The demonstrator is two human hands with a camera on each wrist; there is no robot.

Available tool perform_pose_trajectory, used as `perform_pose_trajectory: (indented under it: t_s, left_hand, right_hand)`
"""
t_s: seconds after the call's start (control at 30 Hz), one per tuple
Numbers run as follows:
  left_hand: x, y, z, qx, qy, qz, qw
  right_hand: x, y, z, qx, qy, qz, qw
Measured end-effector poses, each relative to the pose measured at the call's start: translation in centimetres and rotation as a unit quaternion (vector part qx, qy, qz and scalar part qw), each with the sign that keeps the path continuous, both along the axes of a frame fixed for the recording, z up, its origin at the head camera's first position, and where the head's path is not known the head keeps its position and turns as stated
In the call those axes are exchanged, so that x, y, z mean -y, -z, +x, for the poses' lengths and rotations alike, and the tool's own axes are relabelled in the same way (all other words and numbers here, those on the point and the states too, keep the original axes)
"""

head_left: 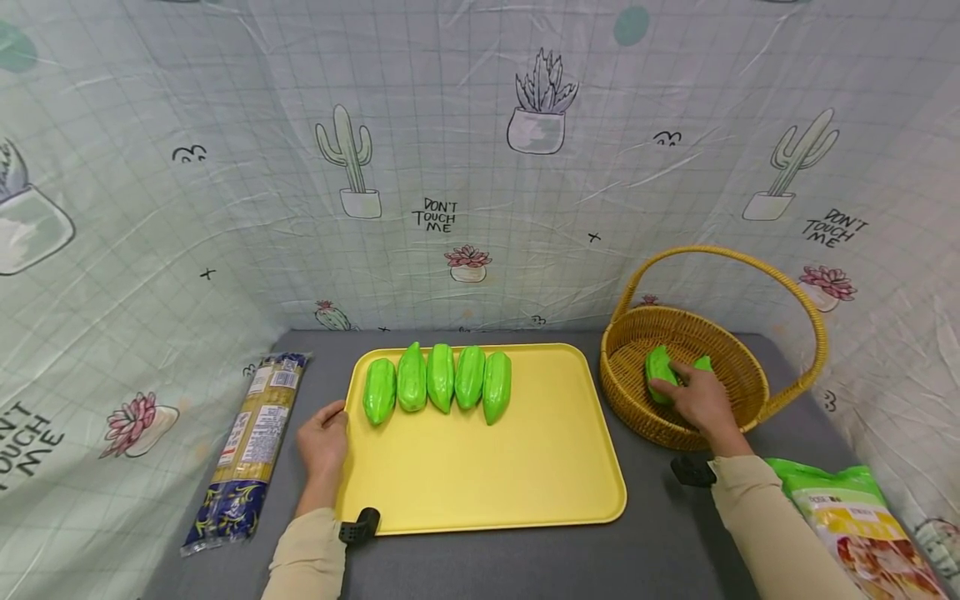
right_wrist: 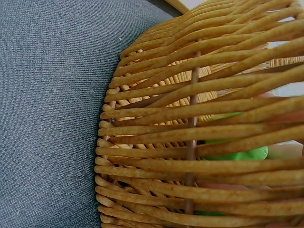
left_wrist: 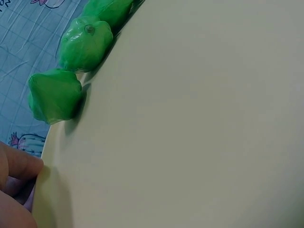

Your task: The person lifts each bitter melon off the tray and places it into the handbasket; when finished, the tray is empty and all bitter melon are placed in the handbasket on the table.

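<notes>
A yellow tray [head_left: 480, 467] lies on the grey table, with a row of several glossy green ridged fruits [head_left: 441, 379] along its far side. At the tray's left rim, my left hand [head_left: 324, 442] pinches the edge; the left wrist view shows its fingertips on the rim, near the closest fruit [left_wrist: 54, 97]. My right hand [head_left: 705, 404] reaches inside the wicker basket [head_left: 626, 396], thumb and fingers around a green ridged fruit [head_left: 660, 372]. A second green fruit [head_left: 702, 363] shows partly behind that hand. Weave hides most of the right hand in the right wrist view.
The basket's tall handle [head_left: 813, 333] arches over its right side. A pack of spaghetti [head_left: 251, 442] lies left of the tray. At the front right is a green and yellow food bag [head_left: 862, 517]. A patterned cloth [head_left: 480, 167] hangs behind the table.
</notes>
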State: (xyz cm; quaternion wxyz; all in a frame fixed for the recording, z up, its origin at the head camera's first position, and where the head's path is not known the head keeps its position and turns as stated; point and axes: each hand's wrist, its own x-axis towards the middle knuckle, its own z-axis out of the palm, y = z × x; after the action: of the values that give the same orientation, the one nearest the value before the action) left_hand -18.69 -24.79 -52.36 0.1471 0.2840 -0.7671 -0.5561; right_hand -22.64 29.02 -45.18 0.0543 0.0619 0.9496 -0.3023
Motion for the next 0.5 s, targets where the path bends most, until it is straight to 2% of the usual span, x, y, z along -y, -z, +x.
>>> perform_pose_trajectory:
  t_s: [0.27, 0.5]
  left_hand:
    - [-0.12, -0.04, -0.06, -0.002, -0.006, 0.003, 1.0]
    - [-0.09, -0.04, 0.17, -0.01, 0.0, 0.001, 1.0]
  right_hand:
    - [0.01, 0.24, -0.13, 0.011, 0.006, 0.0, 0.9999]
    - [0.06, 0.49, -0.14, -0.006, -0.002, 0.018, 0.9998]
